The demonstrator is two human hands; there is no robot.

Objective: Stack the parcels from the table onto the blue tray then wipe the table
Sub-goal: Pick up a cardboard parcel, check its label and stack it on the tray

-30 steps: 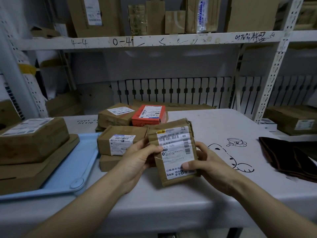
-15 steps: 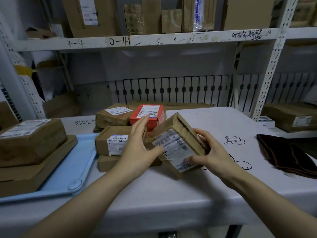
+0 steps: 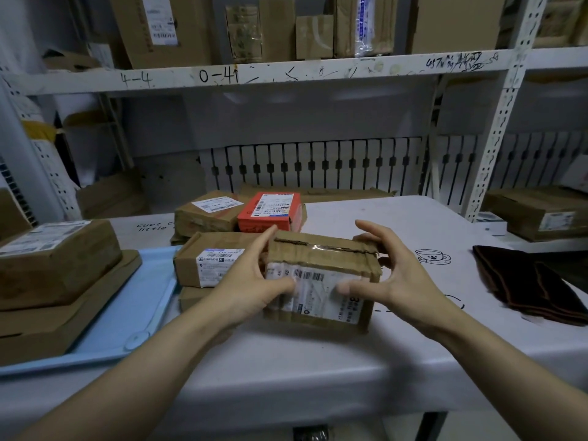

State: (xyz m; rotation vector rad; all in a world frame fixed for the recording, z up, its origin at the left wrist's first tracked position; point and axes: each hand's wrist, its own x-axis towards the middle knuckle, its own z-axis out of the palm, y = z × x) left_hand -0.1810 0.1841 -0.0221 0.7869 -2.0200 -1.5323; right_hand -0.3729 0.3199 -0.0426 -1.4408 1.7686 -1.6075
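Both hands hold a brown parcel (image 3: 321, 281) just right of the blue tray (image 3: 127, 313). The left hand (image 3: 251, 281) and right hand (image 3: 391, 275) pinch its ends, fingers spread wide. With so light a hold, it could slip and knock the neighbouring parcels.

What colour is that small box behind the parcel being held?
Red-orange, with a white label on top: the small box, clearest in the head view.
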